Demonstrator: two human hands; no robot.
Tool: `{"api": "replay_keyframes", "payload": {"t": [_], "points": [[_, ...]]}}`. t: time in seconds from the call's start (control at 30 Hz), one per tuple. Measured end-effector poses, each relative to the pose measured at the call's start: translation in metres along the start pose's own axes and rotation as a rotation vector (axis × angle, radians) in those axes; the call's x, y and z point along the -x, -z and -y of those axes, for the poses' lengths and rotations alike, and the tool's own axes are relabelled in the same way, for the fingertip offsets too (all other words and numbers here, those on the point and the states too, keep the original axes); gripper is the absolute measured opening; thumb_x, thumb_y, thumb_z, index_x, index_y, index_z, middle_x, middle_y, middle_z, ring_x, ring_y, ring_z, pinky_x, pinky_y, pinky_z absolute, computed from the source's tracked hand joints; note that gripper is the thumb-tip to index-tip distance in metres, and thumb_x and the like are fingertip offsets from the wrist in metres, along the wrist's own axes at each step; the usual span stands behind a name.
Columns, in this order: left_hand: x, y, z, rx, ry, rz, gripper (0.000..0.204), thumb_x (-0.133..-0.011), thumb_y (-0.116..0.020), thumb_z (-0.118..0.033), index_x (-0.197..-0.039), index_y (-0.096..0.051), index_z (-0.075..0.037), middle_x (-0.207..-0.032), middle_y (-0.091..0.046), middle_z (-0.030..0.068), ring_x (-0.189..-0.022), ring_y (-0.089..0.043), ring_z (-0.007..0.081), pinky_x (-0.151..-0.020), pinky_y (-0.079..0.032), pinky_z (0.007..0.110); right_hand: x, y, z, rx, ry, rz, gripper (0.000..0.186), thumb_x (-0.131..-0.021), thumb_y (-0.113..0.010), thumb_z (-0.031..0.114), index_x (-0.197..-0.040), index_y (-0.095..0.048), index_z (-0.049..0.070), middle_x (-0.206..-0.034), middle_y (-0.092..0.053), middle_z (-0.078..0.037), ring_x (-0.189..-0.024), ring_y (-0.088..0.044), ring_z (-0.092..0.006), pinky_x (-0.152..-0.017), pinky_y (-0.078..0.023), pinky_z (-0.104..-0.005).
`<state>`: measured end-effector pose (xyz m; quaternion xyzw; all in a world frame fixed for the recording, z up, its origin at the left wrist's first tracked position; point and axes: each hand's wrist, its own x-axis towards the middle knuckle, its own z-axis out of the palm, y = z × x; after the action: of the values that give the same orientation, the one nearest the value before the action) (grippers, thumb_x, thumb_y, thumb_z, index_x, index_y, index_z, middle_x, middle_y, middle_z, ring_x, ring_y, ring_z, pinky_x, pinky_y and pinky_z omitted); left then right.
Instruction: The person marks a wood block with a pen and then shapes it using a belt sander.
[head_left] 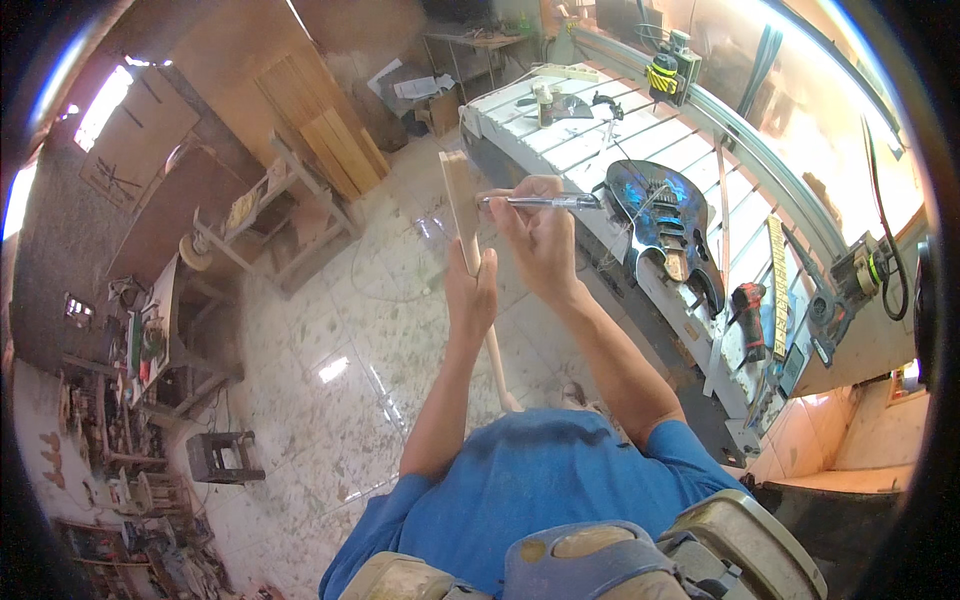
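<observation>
The left hand (472, 292) is closed around a long, pale wooden piece (459, 200), which is held in front of the body, above the floor (300, 330), with its wide end upward. The right hand (545, 240) grips a pen (560, 201) between the fingers; its tip is just beside the wood, but I cannot tell if they touch. To the right, a dark blue guitar body (655, 215) and a red-and-black drill (748, 315) lie on the white tabletop (505, 112).

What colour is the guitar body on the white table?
The guitar body is black with bright blue patches; the head view shows it best.
</observation>
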<state>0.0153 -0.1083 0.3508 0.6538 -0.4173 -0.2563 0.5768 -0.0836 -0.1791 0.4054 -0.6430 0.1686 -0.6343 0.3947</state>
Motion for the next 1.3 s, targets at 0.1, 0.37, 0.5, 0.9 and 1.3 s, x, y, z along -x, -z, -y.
{"api": "replay_keyframes", "payload": {"t": [0.1,0.37,0.5,0.9,1.3], "points": [[0.003,-0.003,-0.003,0.000,0.040,0.016,0.039,-0.098,-0.058,-0.019,-0.133,-0.051,-0.004,-0.092,-0.061,0.0142,-0.080,-0.062,0.0256,-0.074,-0.049,0.040,-0.017,0.006,0.013,0.051,-0.076,0.043,0.030,-0.103,-0.061,0.017,-0.111,-0.040,-0.003,-0.098,-0.071,-0.020,-0.090,-0.070,-0.0162,-0.076,-0.059,-0.0293],[0.006,-0.010,0.006,-0.057,-0.208,-0.063,0.035,-0.098,-0.058,-0.016,-0.131,-0.051,-0.004,-0.092,-0.062,0.0149,-0.079,-0.062,0.0274,-0.071,-0.050,0.040,-0.037,0.007,0.034,0.030,-0.079,0.009,0.032,-0.102,-0.064,0.017,-0.113,-0.041,-0.002,-0.098,-0.069,-0.018,-0.092,-0.072,-0.0181,-0.077,-0.060,-0.0289],[0.007,-0.010,0.014,-0.119,-0.323,-0.121,0.034,-0.098,-0.058,-0.015,-0.130,-0.051,-0.004,-0.091,-0.061,0.0137,-0.077,-0.063,0.0259,-0.071,-0.050,0.039,-0.032,0.007,0.052,-0.024,-0.145,-0.008,0.030,-0.101,-0.064,0.013,-0.113,-0.041,-0.002,-0.099,-0.069,-0.019,-0.094,-0.073,-0.0205,-0.078,-0.061,-0.0303],[-0.008,-0.005,0.047,-0.182,-0.561,-0.219,0.034,-0.099,-0.060,-0.012,-0.131,-0.048,-0.005,-0.083,-0.063,0.0103,-0.064,-0.062,0.0200,-0.060,-0.050,0.036,-0.018,0.018,0.077,-0.167,-0.302,0.045,0.023,-0.101,-0.061,0.007,-0.110,-0.041,0.001,-0.091,-0.068,-0.014,-0.087,-0.074,-0.0207,-0.076,-0.063,-0.0327],[-0.020,0.015,0.091,-0.262,-0.763,-0.273,0.048,-0.086,-0.071,-0.011,-0.129,-0.054,0.000,-0.108,-0.068,0.0184,-0.097,-0.069,0.0363,-0.082,-0.055,0.041,-0.007,0.024,0.086,-0.220,-0.380,0.112,0.021,-0.101,-0.061,0.006,-0.109,-0.042,0.003,-0.095,-0.068,-0.014,-0.090,-0.073,-0.0189,-0.077,-0.063,-0.0315]]}}
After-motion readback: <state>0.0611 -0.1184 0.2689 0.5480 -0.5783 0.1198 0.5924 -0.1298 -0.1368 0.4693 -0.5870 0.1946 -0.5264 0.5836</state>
